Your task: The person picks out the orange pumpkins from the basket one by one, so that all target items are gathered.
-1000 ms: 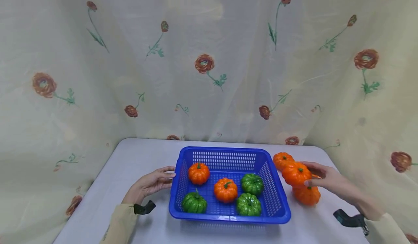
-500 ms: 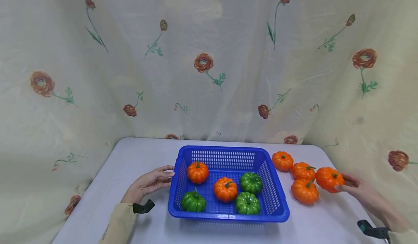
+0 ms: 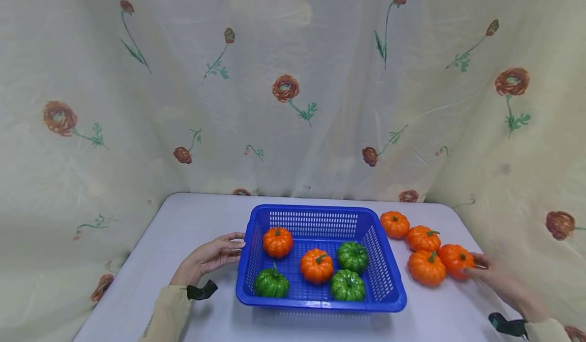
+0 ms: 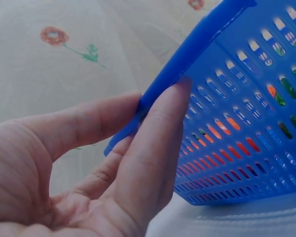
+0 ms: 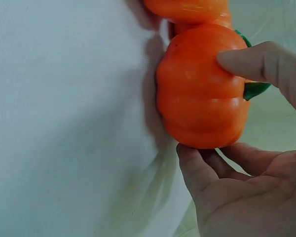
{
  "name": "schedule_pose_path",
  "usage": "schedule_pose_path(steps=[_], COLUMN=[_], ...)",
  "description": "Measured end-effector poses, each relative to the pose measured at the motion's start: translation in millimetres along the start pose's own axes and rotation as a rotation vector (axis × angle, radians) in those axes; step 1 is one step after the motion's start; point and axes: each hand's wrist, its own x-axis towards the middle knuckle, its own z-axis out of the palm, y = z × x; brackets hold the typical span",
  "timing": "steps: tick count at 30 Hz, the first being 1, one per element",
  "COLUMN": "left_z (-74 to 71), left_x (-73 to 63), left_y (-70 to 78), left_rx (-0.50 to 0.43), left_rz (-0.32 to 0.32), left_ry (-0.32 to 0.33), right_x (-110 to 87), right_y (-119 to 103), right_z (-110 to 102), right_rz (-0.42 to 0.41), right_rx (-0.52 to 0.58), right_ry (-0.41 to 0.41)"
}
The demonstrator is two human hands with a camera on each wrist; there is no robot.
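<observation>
With thumb and fingers my right hand (image 3: 499, 281) holds a small glossy orange pumpkin (image 3: 455, 261) at the table's right side. In the right wrist view the thumb lies across this pumpkin (image 5: 202, 94) near its green stem, and the fingertips touch its lower side, close over the white surface. My left hand (image 3: 210, 256) pinches the left rim of a blue plastic basket (image 3: 320, 305). Up close, the left wrist view has this rim (image 4: 187, 54) between thumb and fingers. Inside the basket sit two orange pumpkins (image 3: 317, 266) and three green ones (image 3: 348, 285).
Three more orange pumpkins, one at the back (image 3: 395, 225), one in the middle (image 3: 423, 239) and one in front (image 3: 427, 268), stand right of the basket. The white table (image 3: 206, 217) is backed by a flower-patterned curtain (image 3: 320, 153) that also hangs at both sides.
My right hand has carried the orange pumpkin right, away from over the others, then lowered it beside them and a little back left. The left hand stays at the basket rim.
</observation>
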Motion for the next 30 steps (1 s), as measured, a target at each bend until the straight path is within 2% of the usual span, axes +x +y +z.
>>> schedule_pose_path(steps=[8,13,16,23,30], left_z=[1.1,1.6,1.7,0.4,0.3], left_x=[-1.6,-1.4,-0.3,0.5,-0.4], left_y=[0.9,1.8,2.0,1.9,1.8], left_rx=[-0.004,0.003,0.01,0.012,0.012], left_rz=[-0.012,-0.011,-0.009,-0.006,-0.007], left_ry=[-0.003,0.007,0.012,0.016,0.007], right_x=[0.9,-3.6,-10.6,-23.8,-30.9], right_y=[-5.0,-21.1,-40.9,-103.4,-159.9], right_z=[2.2,-2.6,-0.7,20.0,46.6], right_rz=[-0.033,-0.088,-0.178,-0.396,-0.485], right_rx=[-0.047,-0.056,-0.096,-0.182,-0.183], right_ry=[0.018,0.027,0.06,0.107,0.054])
